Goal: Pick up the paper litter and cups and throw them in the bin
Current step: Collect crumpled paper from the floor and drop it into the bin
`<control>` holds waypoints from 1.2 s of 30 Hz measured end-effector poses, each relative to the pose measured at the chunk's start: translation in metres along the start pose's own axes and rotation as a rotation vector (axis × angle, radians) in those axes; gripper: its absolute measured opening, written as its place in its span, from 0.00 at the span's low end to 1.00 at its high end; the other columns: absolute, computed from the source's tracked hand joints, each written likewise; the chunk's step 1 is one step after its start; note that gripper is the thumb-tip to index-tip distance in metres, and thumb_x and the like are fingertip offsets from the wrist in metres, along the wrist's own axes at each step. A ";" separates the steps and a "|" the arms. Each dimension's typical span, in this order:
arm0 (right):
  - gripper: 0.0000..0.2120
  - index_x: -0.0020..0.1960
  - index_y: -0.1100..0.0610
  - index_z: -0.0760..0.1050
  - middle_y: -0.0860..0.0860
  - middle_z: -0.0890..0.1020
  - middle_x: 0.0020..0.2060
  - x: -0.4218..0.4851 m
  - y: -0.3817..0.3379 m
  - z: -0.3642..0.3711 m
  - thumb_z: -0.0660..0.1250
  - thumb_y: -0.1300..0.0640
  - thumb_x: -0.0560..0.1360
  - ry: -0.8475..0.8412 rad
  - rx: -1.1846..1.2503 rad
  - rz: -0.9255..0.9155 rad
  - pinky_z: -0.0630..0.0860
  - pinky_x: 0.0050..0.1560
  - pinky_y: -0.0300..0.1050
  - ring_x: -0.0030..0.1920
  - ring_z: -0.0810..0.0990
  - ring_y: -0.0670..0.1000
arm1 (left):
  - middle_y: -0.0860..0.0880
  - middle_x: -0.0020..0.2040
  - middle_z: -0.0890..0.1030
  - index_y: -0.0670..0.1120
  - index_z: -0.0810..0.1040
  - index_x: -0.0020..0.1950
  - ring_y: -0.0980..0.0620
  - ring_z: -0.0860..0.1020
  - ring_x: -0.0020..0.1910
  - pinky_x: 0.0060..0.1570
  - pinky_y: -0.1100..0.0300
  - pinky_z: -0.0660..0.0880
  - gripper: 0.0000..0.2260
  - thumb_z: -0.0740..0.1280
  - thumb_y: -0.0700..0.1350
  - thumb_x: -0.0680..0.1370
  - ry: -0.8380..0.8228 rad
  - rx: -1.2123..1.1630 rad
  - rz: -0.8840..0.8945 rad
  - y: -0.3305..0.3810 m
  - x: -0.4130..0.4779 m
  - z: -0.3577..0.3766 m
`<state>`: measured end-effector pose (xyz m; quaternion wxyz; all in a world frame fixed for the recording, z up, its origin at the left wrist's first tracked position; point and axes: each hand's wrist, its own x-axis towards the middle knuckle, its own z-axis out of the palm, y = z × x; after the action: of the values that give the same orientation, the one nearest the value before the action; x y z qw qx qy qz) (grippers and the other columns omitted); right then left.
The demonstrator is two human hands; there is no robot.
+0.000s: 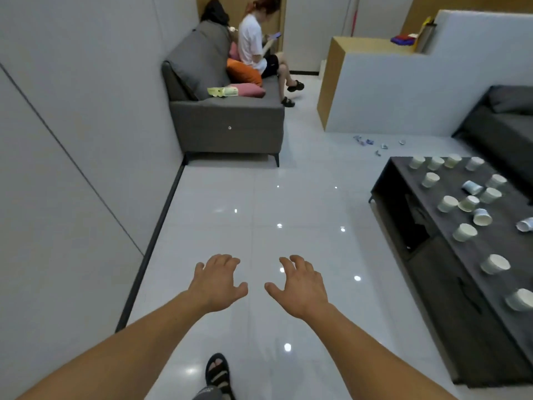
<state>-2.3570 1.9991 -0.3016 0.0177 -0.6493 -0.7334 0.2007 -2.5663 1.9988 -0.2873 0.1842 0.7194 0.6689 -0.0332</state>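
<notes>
Head view: left hand point(219, 284) and right hand point(300, 287) hover with fingers spread, holding nothing, likely readying to collect cups point(464, 232) crowding the coffee table point(432, 255).

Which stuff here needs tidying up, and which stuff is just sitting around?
For the job: the cups on the table, some standing and some tipped over; the paper scraps on the floor. No bin shows.

Just lying about: the sofa, the cushions, the box on the sofa, and the seated person.
</notes>
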 end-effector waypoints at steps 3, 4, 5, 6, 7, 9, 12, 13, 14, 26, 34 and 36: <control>0.38 0.78 0.49 0.54 0.51 0.57 0.76 0.044 0.022 -0.014 0.55 0.32 0.75 0.016 -0.006 0.068 0.58 0.71 0.53 0.74 0.57 0.54 | 0.51 0.76 0.59 0.51 0.59 0.76 0.50 0.54 0.76 0.72 0.46 0.53 0.31 0.58 0.63 0.76 -0.047 0.012 0.066 0.009 0.071 -0.009; 0.38 0.78 0.49 0.53 0.51 0.57 0.77 0.062 0.029 -0.020 0.55 0.32 0.75 0.023 -0.013 0.093 0.57 0.72 0.53 0.74 0.57 0.54 | 0.51 0.76 0.59 0.51 0.59 0.76 0.50 0.54 0.76 0.72 0.46 0.53 0.31 0.58 0.62 0.76 -0.052 0.009 0.091 0.013 0.097 -0.013; 0.38 0.78 0.49 0.53 0.51 0.57 0.77 0.080 0.036 -0.027 0.55 0.32 0.75 0.029 -0.016 0.123 0.57 0.72 0.52 0.74 0.57 0.54 | 0.51 0.76 0.59 0.51 0.59 0.75 0.50 0.54 0.75 0.72 0.46 0.53 0.31 0.58 0.62 0.76 -0.052 0.005 0.117 0.018 0.121 -0.017; 0.37 0.78 0.50 0.54 0.51 0.57 0.76 0.098 0.041 -0.033 0.56 0.32 0.75 0.038 -0.015 0.156 0.58 0.72 0.52 0.74 0.57 0.54 | 0.51 0.76 0.60 0.51 0.60 0.75 0.50 0.54 0.75 0.71 0.47 0.54 0.31 0.59 0.62 0.76 -0.045 -0.002 0.143 0.022 0.145 -0.023; 0.37 0.78 0.50 0.54 0.51 0.58 0.76 0.116 0.046 -0.041 0.56 0.32 0.75 0.050 -0.015 0.187 0.58 0.71 0.52 0.74 0.58 0.54 | 0.51 0.76 0.60 0.51 0.60 0.75 0.50 0.55 0.75 0.71 0.47 0.54 0.31 0.59 0.62 0.76 -0.040 -0.007 0.168 0.026 0.168 -0.030; 0.37 0.78 0.50 0.55 0.51 0.59 0.76 0.152 0.052 -0.058 0.56 0.32 0.75 0.070 -0.014 0.236 0.59 0.71 0.52 0.74 0.58 0.54 | 0.51 0.76 0.60 0.51 0.60 0.75 0.51 0.54 0.75 0.71 0.47 0.53 0.31 0.59 0.62 0.75 -0.049 -0.017 0.210 0.033 0.211 -0.048; 0.37 0.77 0.49 0.56 0.50 0.60 0.75 0.204 0.058 -0.079 0.56 0.32 0.75 0.120 0.005 0.294 0.61 0.70 0.51 0.73 0.59 0.53 | 0.51 0.76 0.60 0.51 0.60 0.75 0.51 0.54 0.75 0.71 0.48 0.53 0.31 0.59 0.62 0.75 -0.028 -0.006 0.279 0.042 0.276 -0.079; 0.36 0.77 0.49 0.56 0.50 0.60 0.75 0.219 0.061 -0.084 0.56 0.32 0.75 0.128 0.018 0.305 0.61 0.70 0.51 0.73 0.59 0.52 | 0.51 0.76 0.60 0.51 0.60 0.75 0.51 0.55 0.75 0.71 0.48 0.53 0.31 0.59 0.62 0.75 -0.027 0.000 0.293 0.045 0.297 -0.088; 0.36 0.77 0.49 0.56 0.50 0.60 0.75 0.233 0.065 -0.089 0.56 0.32 0.75 0.123 0.029 0.318 0.61 0.70 0.51 0.73 0.59 0.52 | 0.51 0.75 0.61 0.51 0.60 0.75 0.50 0.55 0.75 0.71 0.48 0.54 0.31 0.59 0.62 0.75 -0.034 0.008 0.305 0.049 0.316 -0.096; 0.36 0.77 0.49 0.55 0.49 0.59 0.75 0.447 0.185 -0.171 0.58 0.33 0.75 0.143 0.089 0.386 0.62 0.69 0.52 0.73 0.59 0.53 | 0.50 0.76 0.60 0.50 0.60 0.76 0.49 0.56 0.75 0.71 0.50 0.55 0.31 0.60 0.61 0.76 -0.095 0.047 0.371 0.148 0.561 -0.147; 0.35 0.77 0.49 0.56 0.49 0.60 0.74 0.585 0.267 -0.252 0.58 0.34 0.75 0.148 0.074 0.373 0.64 0.67 0.52 0.72 0.60 0.53 | 0.51 0.75 0.62 0.50 0.61 0.75 0.50 0.58 0.74 0.71 0.50 0.57 0.31 0.60 0.61 0.75 -0.061 0.027 0.339 0.211 0.710 -0.191; 0.36 0.77 0.49 0.56 0.49 0.59 0.75 0.618 0.283 -0.262 0.58 0.34 0.75 0.139 0.077 0.379 0.64 0.68 0.52 0.72 0.59 0.53 | 0.51 0.75 0.62 0.51 0.60 0.75 0.50 0.58 0.74 0.71 0.50 0.57 0.31 0.60 0.61 0.75 -0.079 0.036 0.351 0.222 0.749 -0.195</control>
<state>-2.1114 2.6847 -0.2959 0.0551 -0.7868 -0.5869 0.1831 -2.3110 2.7629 -0.2775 0.2005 0.8264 0.5246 -0.0406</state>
